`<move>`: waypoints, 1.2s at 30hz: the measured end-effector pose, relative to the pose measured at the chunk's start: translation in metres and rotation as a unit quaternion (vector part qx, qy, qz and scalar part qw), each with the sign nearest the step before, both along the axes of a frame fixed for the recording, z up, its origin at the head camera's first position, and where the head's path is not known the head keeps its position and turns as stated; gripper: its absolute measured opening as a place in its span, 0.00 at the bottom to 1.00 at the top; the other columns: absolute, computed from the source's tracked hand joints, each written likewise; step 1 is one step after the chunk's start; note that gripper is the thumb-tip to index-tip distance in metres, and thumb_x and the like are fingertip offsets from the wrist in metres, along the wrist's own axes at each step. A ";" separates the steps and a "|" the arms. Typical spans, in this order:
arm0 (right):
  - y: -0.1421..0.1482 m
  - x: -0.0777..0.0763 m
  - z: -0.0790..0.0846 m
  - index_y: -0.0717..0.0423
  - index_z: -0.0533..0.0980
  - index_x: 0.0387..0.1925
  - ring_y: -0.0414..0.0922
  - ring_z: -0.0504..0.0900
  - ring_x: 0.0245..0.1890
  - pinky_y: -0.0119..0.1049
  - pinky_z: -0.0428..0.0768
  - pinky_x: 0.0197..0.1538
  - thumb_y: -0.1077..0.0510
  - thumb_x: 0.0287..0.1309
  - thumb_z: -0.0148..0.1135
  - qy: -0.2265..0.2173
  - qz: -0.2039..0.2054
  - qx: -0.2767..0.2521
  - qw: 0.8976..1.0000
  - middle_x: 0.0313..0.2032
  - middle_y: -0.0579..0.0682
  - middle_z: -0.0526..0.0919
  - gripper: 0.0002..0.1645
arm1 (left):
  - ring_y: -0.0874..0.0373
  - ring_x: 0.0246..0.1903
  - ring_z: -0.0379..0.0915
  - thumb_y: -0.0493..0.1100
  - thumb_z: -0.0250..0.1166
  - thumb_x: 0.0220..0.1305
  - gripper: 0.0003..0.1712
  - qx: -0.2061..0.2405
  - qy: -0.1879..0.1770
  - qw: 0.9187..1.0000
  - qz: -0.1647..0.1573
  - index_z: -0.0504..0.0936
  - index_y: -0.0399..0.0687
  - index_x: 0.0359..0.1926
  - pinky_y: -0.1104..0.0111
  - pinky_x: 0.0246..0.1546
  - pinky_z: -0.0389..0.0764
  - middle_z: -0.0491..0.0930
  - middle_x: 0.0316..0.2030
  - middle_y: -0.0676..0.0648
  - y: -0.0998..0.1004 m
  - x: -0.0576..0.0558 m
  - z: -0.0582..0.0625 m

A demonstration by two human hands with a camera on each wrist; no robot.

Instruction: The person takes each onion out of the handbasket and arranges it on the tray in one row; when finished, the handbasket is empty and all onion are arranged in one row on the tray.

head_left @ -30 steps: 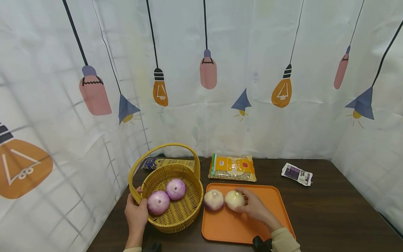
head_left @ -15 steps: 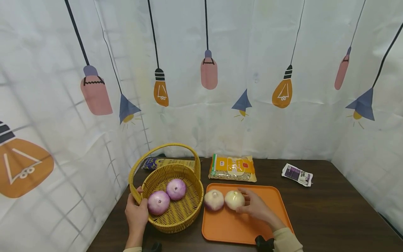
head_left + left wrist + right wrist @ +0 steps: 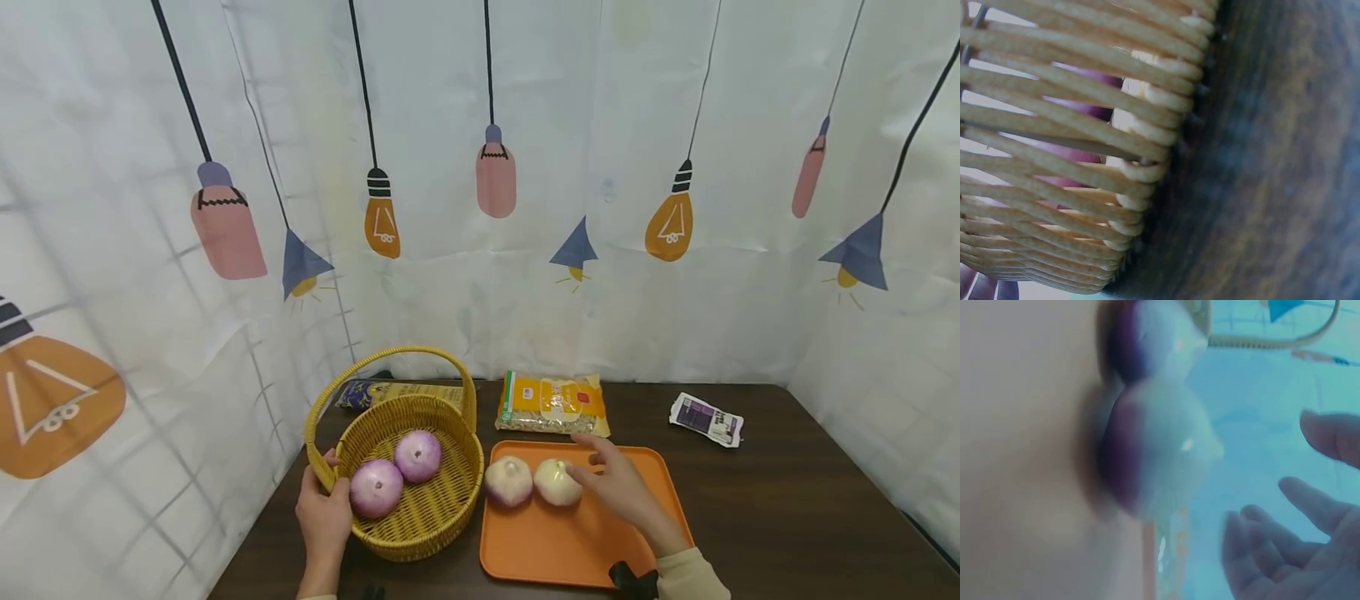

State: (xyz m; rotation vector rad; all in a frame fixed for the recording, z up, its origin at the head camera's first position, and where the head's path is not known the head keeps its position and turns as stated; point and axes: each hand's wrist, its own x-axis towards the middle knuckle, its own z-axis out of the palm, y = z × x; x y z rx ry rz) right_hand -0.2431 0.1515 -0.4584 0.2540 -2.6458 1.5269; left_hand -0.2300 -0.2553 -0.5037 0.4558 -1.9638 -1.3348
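Poising the right hand (image 3: 618, 485), thumb and fingers apart and holding nothing, just right of the white onion (image 3: 555, 485) on the far half of the orange tray (image 3: 555, 546). Probably needing a wide cupping of both flanks, below the pointed tip, given such round, glossy skin; likely risking a roll by pinching only near the top. Ideally avoiding any bump against the second onion (image 3: 508, 483) just to the left, likewise purple low down and pale above. Gripping the basket (image 3: 420, 510) on its left, at the foot of its arched handle, with the left hand (image 3: 325, 510); cradling two purple onions (image 3: 377, 490) within the ridged yellow weave. Having, beyond the tray on the dark surface (image 3: 787, 500), a shiny, apparently grain-filled bag (image 3: 553, 404).
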 end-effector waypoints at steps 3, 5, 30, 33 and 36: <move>-0.010 0.005 0.008 0.53 0.76 0.58 0.53 0.77 0.46 0.41 0.78 0.40 0.56 0.57 0.69 0.017 0.001 -0.012 1.000 0.57 0.53 0.78 0.26 | 0.46 0.59 0.70 0.28 0.57 0.56 0.15 0.000 0.004 1.000 0.001 0.78 0.39 0.46 0.79 0.47 0.62 0.79 0.57 0.41 0.000 0.000 0.000; -0.017 0.009 0.011 0.52 0.77 0.56 0.49 0.75 0.42 0.37 0.75 0.38 0.57 0.57 0.68 0.027 0.014 -0.022 0.999 0.54 0.51 0.79 0.24 | 0.47 0.59 0.70 0.28 0.57 0.55 0.15 0.001 0.003 1.000 0.003 0.77 0.39 0.45 0.81 0.47 0.62 0.79 0.57 0.42 0.000 -0.001 0.000; -0.110 0.027 0.005 0.52 0.79 0.52 0.51 0.79 0.48 0.35 0.80 0.48 0.60 0.62 0.63 0.057 0.197 -0.130 0.970 0.50 0.52 0.80 0.16 | 0.44 0.60 0.69 0.29 0.56 0.58 0.14 -0.014 -0.001 1.000 -0.003 0.77 0.39 0.46 0.56 0.55 0.67 0.78 0.59 0.42 0.001 0.000 0.002; -0.122 0.024 0.005 0.51 0.79 0.51 0.45 0.80 0.47 0.34 0.80 0.48 0.60 0.62 0.63 0.066 0.208 -0.125 0.968 0.49 0.51 0.81 0.16 | 0.45 0.60 0.70 0.29 0.56 0.58 0.14 -0.013 -0.004 1.000 -0.005 0.77 0.40 0.46 0.63 0.55 0.68 0.78 0.59 0.43 0.000 0.000 0.002; -0.136 0.021 0.004 0.51 0.79 0.51 0.45 0.81 0.47 0.33 0.80 0.46 0.62 0.61 0.63 0.071 0.215 -0.135 0.965 0.50 0.55 0.82 0.16 | 0.46 0.59 0.70 0.29 0.56 0.57 0.14 -0.015 -0.006 1.000 0.001 0.77 0.41 0.45 0.71 0.51 0.66 0.78 0.59 0.43 -0.001 0.000 0.002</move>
